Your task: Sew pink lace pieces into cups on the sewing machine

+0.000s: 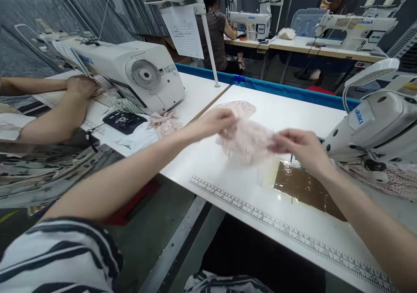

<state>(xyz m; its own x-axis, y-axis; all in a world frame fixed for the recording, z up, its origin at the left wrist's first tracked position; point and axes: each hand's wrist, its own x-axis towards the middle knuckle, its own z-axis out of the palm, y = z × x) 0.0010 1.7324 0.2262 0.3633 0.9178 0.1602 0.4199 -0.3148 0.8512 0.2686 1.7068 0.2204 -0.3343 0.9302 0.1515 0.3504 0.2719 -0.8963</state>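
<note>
A piece of pale pink lace fabric (249, 143), smeared by motion, hangs between my two hands over the white table. My left hand (224, 121) pinches its upper left edge. At its right edge, my right hand (295, 145) grips it between thumb and fingers. Behind it another pale pink lace piece (243, 108) lies flat on the tabletop. Just in front of my right hand is a brown taped patch (302, 188) on the table, near the sewing machine (378, 123).
A printed ruler (286, 232) runs along the table's front edge. To the left stands another sewing machine (143, 73), where a co-worker's hands (83, 86) work. Pink lace (164, 123) and a black device (124, 121) lie beside it. A thread-stand pole (210, 45) rises behind.
</note>
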